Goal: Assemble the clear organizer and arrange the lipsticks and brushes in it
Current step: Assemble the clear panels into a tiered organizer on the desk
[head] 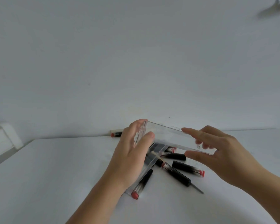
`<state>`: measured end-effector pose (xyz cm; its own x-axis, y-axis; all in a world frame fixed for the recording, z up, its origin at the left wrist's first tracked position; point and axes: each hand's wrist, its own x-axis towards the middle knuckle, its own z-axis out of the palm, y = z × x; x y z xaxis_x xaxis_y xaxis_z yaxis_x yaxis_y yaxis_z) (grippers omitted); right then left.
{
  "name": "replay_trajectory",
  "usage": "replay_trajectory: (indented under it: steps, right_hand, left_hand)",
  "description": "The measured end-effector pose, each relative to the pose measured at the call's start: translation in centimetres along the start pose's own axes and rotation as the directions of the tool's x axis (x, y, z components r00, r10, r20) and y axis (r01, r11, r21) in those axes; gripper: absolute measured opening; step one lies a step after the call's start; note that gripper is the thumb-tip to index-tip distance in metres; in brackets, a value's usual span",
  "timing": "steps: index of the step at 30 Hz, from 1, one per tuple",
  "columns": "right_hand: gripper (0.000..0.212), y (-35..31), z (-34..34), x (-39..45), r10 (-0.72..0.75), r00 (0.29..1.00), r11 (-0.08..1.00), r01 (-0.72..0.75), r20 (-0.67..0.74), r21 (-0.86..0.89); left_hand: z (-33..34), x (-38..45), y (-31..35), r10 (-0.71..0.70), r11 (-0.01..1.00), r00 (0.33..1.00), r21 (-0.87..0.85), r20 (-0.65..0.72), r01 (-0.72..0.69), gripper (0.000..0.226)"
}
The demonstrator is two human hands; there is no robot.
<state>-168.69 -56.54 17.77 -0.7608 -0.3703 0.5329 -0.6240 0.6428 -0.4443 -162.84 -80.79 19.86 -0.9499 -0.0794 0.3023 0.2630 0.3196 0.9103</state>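
Hands at lower centre grasp a clear organizer panel (173, 139), long axis running upper left to lower right: left hand (132, 152) clasps its left end, right hand (217, 147) pinches the right, above scattered lipsticks (176, 172).

Clear glossy plastic over a matt white table.
I see the organizer panel (171, 139) as smooth transparent plastic at centre frame; the lipsticks (176, 172) below look matt black, red-tipped; the table (55, 175) smooth and matt.
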Motion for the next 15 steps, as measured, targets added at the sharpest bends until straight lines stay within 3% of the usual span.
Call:
replay_trajectory:
  steps: [10, 15]
  right_hand:
    - [0.056, -0.5, 0.57, -0.13, -0.053, 0.994, 0.998, 0.049, -0.091, -0.043]
    - [0.055, -0.85, 0.61, -0.11, -0.09, 0.991, 0.993, 0.082, -0.095, -0.09]
  left_hand:
    - [0.02, 0.45, -0.28, -0.012, 0.999, 1.0, -0.046, -0.001, 0.012, 0.029]
    - [0.1, 0.59, -0.76, 0.059, 0.998, 0.994, 0.005, -0.097, -0.059, 0.032]
